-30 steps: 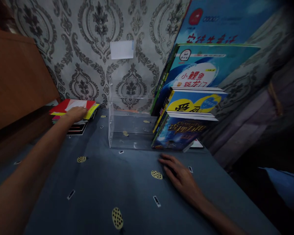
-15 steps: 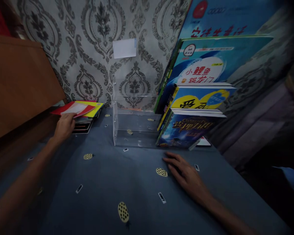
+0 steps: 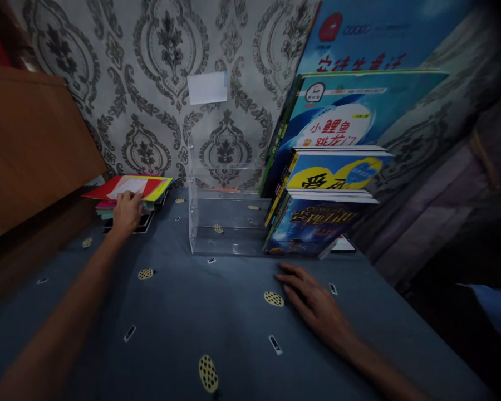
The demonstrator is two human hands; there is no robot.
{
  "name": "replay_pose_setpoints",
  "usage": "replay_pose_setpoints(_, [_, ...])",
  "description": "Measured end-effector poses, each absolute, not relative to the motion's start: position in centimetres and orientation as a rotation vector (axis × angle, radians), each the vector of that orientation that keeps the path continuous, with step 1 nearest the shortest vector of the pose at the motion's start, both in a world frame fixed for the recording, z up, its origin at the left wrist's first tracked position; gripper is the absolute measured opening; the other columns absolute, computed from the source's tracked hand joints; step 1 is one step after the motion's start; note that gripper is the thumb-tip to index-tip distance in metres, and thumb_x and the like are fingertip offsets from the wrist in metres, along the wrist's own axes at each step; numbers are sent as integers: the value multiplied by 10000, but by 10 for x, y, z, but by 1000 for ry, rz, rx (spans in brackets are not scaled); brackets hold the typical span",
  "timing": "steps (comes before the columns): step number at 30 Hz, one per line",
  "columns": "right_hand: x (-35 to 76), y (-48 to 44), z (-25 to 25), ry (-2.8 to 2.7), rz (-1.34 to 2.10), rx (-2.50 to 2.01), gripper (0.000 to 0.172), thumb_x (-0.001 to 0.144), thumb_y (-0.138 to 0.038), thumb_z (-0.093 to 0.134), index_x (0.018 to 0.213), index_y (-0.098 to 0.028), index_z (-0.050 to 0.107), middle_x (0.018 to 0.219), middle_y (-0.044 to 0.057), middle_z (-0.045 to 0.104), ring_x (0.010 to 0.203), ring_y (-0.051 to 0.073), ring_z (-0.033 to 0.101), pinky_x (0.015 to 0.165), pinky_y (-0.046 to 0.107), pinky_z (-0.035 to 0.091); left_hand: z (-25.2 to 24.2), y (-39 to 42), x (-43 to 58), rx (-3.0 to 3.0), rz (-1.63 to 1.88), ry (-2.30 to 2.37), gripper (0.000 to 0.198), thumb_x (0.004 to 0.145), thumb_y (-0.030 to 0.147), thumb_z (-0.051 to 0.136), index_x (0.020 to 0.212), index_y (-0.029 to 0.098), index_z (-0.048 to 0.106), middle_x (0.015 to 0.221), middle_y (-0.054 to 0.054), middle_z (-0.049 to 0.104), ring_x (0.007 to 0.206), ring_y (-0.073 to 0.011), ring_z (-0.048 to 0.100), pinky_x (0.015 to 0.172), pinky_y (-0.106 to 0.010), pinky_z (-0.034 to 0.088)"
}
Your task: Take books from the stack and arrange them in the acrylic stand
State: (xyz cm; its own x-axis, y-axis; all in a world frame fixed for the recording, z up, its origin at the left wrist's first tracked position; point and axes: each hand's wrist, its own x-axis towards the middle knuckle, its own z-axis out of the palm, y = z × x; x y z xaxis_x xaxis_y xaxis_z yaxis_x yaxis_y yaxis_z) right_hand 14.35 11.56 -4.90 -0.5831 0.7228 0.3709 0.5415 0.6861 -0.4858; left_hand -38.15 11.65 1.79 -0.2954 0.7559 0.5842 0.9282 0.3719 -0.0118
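My left hand reaches to a low stack of thin books at the far left of the blue cloth. Its fingers curl over the front edge of the top red book, which has a white panel and lies on a yellow one. My right hand lies flat on the cloth with its fingers spread, holding nothing, just in front of a clear acrylic rack. The right end of the rack holds several upright books that lean to the right.
A patterned wall with a white card stands behind the rack. A wooden board rises at the left. The blue cloth has small dotted ovals printed on it. Dark drapery hangs at the right.
My left hand first lay on top of the stack, drew back to its front edge and raised the red book a little, and now has its fingers over that edge. My right hand has stayed put.
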Motion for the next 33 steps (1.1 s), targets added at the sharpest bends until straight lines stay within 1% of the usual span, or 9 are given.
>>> replay_pose_setpoints(3, [143, 115, -48, -2340, 435, -969, 360, 1011, -369, 455, 1180, -225, 739, 1367, 151, 661, 1227, 298, 674, 1038, 480, 568, 18, 123, -381, -1436, -454, -2155, 408, 915, 215, 450, 1249, 166, 680, 1165, -188, 606, 1136, -374, 519, 869, -468, 505])
replay_pose_setpoints(6, [143, 115, -48, -2348, 437, -973, 361, 1012, -365, 452, 1177, -222, 739, 1364, 151, 662, 1226, 296, 675, 1038, 481, 567, 14, 128, -382, -1437, -493, -2139, 436, 882, 200, 452, 1244, 137, 687, 1168, -197, 602, 1137, -372, 524, 920, -482, 493])
replay_pose_setpoints(9, [144, 115, -48, -2355, 444, -974, 368, 1015, -363, 445, 1183, -211, 735, 1371, 160, 656, 1228, 298, 673, 1041, 488, 563, 10, 129, -387, -1462, -557, -2117, 459, 849, 268, 499, 1240, 124, 692, 1147, -188, 601, 1150, -365, 533, 1012, -493, 459])
replay_pose_setpoints(12, [144, 114, -47, -2350, 451, -981, 370, 1017, -363, 442, 1184, -211, 735, 1387, 162, 646, 1241, 305, 662, 1040, 501, 562, 12, 130, -392, -1485, -579, -2137, 493, 834, 354, 526, 1236, 126, 697, 1120, -171, 615, 1155, -358, 545, 1040, -486, 443])
replay_pose_setpoints(17, [143, 115, -49, -2337, 459, -976, 366, 1013, -375, 448, 1178, -232, 741, 1377, 148, 654, 1239, 308, 662, 1037, 513, 562, 26, 138, -394, -1491, -467, -2236, 442, 880, 402, 514, 1150, 123, 726, 1022, -165, 656, 1139, -358, 568, 1007, -477, 448])
replay_pose_setpoints(20, [144, 116, -51, -2335, 456, -978, 361, 1012, -380, 453, 1180, -238, 739, 1376, 140, 658, 1239, 303, 663, 1041, 506, 562, 34, 148, -393, -1478, -436, -2309, 425, 890, 413, 531, 1134, 126, 729, 1041, -177, 676, 1156, -362, 572, 1003, -473, 445])
replay_pose_setpoints(27, [143, 115, -49, -2336, 457, -969, 339, 1001, -346, 467, 1180, -243, 736, 1366, 124, 665, 1232, 284, 668, 1040, 476, 565, 47, 163, -396, -1510, -439, -2362, 414, 837, 395, 573, 1076, 110, 755, 988, -185, 720, 1141, -387, 599, 971, -480, 475])
replay_pose_setpoints(30, [143, 115, -48, -2342, 453, -961, 345, 1000, -334, 462, 1184, -239, 737, 1367, 131, 664, 1239, 289, 663, 1042, 484, 563, 54, 152, -398, -1531, -460, -2362, 381, 847, 330, 526, 1075, 139, 763, 1043, -166, 743, 1105, -356, 637, 954, -453, 499])
replay_pose_setpoints(33, [143, 115, -48, -2360, 439, -955, 372, 1008, -356, 444, 1196, -223, 736, 1373, 145, 658, 1254, 298, 652, 1056, 500, 551, 65, 132, -401, -1538, -504, -2341, 419, 883, 277, 464, 1158, 124, 740, 1182, -166, 733, 1182, -333, 635, 1014, -433, 484])
